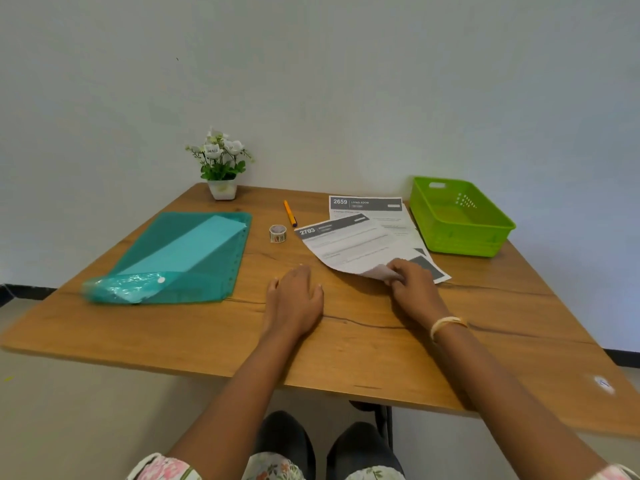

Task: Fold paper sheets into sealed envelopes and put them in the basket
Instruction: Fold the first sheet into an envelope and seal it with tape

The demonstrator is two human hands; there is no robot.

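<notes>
Wooden table edge; paper corner

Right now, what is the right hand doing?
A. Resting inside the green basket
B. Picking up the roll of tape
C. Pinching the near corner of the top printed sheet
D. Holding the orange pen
C: the right hand pinches the lifted near corner of the top printed sheet, while the pen, tape and basket lie untouched.

left hand flat, right hand pinching
</notes>
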